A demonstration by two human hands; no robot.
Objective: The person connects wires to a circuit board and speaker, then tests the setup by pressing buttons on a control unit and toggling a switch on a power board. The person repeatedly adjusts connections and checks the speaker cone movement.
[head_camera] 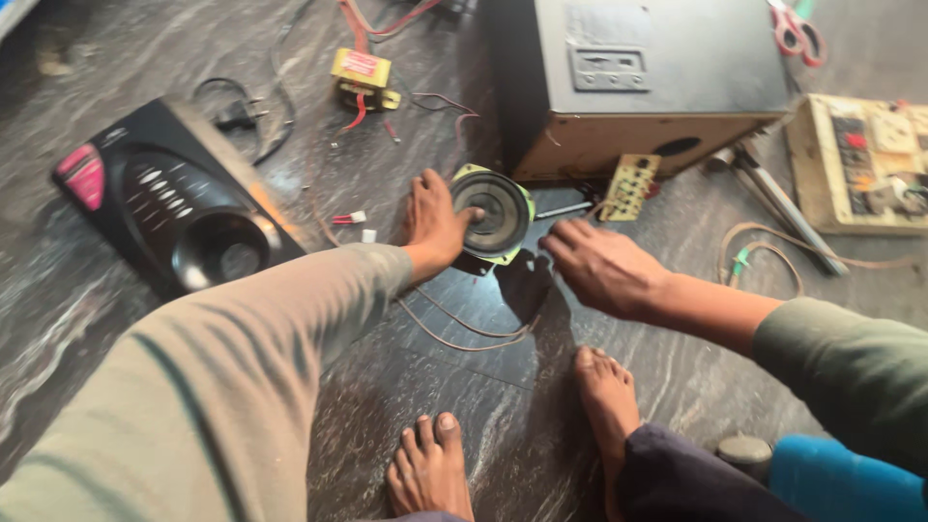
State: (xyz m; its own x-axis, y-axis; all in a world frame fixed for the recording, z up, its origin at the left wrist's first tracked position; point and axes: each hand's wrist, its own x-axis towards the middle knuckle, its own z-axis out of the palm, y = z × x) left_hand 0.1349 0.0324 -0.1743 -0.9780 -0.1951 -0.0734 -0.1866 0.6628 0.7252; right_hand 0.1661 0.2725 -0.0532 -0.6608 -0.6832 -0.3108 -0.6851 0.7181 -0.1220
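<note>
A black speaker front panel (169, 208) with a pink badge lies at the left, a yellow transformer (362, 77) near the top, red-handled scissors (797, 31) at the top right, and a wooden switchboard (860, 164) beside them on the dark stone floor (503, 406)

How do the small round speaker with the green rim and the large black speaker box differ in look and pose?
The small round speaker with the green rim is a bare driver; the large black speaker box is a closed cabinet with a plain wooden underside. The speaker is tilted, steadied by the left hand; the box lies on the floor, untouched. The right hand hovers close by. Both rest on the dark stone floor.
</note>
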